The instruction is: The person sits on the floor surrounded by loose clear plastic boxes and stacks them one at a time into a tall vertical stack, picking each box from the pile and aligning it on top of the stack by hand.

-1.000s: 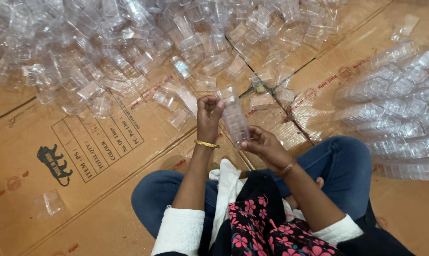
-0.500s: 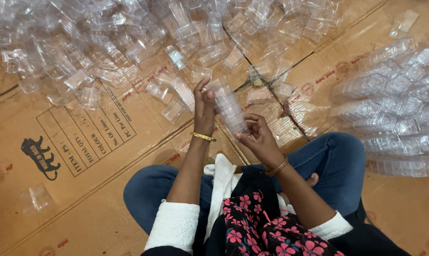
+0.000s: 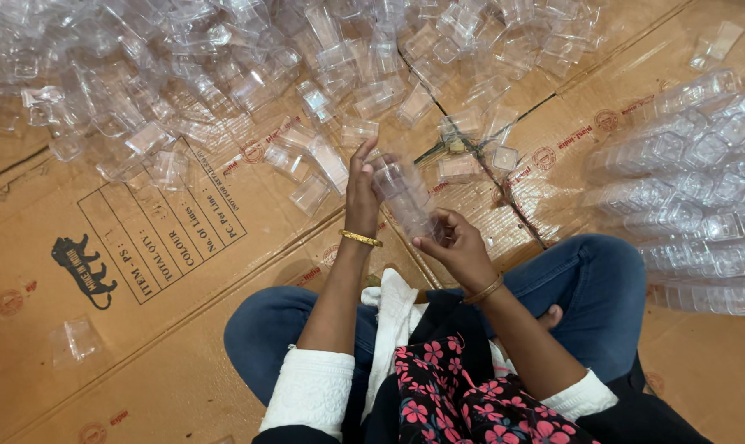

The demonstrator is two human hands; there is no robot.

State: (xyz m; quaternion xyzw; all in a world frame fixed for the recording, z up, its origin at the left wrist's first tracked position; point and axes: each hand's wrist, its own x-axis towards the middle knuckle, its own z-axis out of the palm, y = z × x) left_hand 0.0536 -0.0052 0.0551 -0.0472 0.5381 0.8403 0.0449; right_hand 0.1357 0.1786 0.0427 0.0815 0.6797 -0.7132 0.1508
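Flattened brown cardboard sheets under a loose clear-container heap, stacked rows at right

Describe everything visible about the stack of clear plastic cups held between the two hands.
The stack of clear cups is a short column of thin, see-through plastic pieces nested into one another, glossy and colourless. It tilts from upper left to lower right above the cardboard floor covering. The left hand presses its upper end with raised fingers; the right hand holds its lower end. How many pieces it contains cannot be told.
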